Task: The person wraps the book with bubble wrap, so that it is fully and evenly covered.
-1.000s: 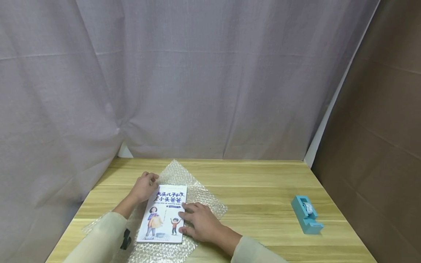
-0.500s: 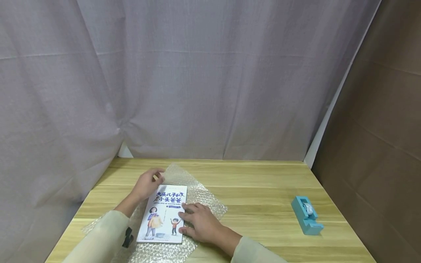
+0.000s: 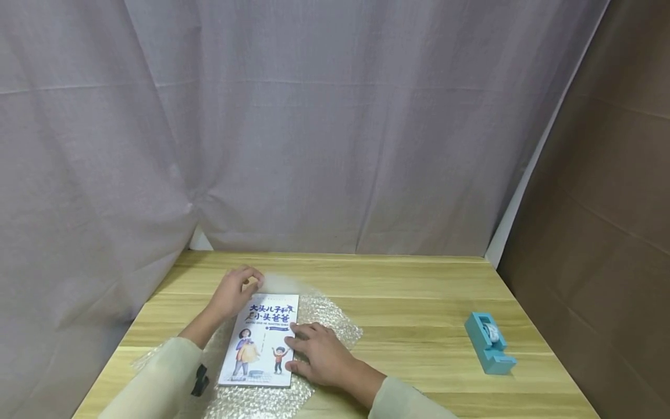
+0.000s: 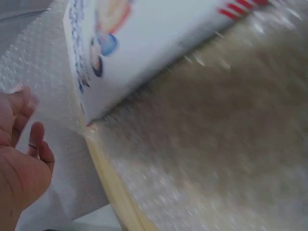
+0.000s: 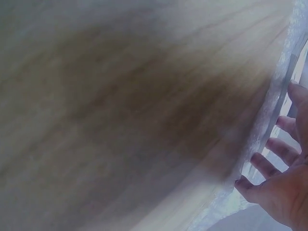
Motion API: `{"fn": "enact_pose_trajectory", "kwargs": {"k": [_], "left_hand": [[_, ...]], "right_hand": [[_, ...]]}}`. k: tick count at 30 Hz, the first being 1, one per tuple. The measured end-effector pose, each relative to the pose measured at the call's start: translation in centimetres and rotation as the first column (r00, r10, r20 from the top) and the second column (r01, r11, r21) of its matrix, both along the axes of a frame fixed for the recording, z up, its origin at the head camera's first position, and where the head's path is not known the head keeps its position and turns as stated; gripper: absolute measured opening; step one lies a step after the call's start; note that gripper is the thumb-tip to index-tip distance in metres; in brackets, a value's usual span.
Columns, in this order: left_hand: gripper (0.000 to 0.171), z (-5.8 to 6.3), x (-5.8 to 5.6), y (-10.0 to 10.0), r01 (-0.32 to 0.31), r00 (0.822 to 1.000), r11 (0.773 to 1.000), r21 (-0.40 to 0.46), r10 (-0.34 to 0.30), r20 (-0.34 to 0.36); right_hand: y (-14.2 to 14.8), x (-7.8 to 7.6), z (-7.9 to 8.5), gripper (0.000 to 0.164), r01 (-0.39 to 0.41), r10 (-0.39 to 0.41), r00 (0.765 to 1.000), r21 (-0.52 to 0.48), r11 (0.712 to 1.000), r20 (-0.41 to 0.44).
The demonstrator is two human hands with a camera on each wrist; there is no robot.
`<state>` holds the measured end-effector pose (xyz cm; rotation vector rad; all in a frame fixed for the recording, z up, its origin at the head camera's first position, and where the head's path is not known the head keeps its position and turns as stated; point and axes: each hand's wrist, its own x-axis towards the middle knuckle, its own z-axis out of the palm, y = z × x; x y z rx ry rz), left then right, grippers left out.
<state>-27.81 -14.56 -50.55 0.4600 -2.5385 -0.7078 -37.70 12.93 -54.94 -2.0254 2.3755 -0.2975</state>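
Note:
A paperback book [image 3: 259, 349] with a white illustrated cover lies flat on a sheet of bubble wrap [image 3: 327, 317], set diagonally on the table. My left hand [image 3: 232, 295] is beyond the book's top left corner and pinches the far part of the sheet, which is raised and blurred. In the left wrist view, thumb and fingers of the left hand [image 4: 21, 154] meet at the bubble wrap [image 4: 144, 178] beyond the book's corner. My right hand [image 3: 321, 356] rests its spread fingers along the book's right edge; the right wrist view shows these fingers [image 5: 264, 166] against that edge.
A blue tape dispenser [image 3: 489, 346] with a roll of tape stands on the right of the wooden table [image 3: 408, 326]. Grey curtains [image 3: 324, 128] hang behind the table, and a brown cloth [image 3: 602, 233] hangs on the right.
My left hand has shifted slightly away and to the right. The far corner of the bubble wrap has lifted and come back toward the book. Right hand and book stay put.

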Motion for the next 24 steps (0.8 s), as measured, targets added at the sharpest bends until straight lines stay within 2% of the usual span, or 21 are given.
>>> {"fn": "enact_pose_trajectory", "kwargs": {"k": [7,11,18,24], "left_hand": [[0.01,-0.2,0.7,0.0,0.052,0.997,0.998,-0.032,-0.05,0.063],[0.012,-0.4,0.8,0.0,0.116,0.989,0.991,-0.069,-0.108,0.105],[0.022,-1.0,0.8,0.0,0.257,0.96,0.958,-0.126,-0.238,0.148],[0.026,-1.1,1.1,0.1,0.311,0.946,0.928,-0.205,-0.281,0.164]], "right_hand": [[0.1,0.0,0.1,0.06,0.005,-0.005,1.0,-0.002,1.0,0.003],[0.2,0.0,0.1,0.06,0.002,-0.002,1.0,-0.002,1.0,0.011],[0.4,-0.1,0.2,0.059,0.004,-0.004,1.0,-0.006,1.0,0.016],[0.4,-0.1,0.3,0.059,-0.003,0.003,1.0,-0.007,1.0,0.017]]}}
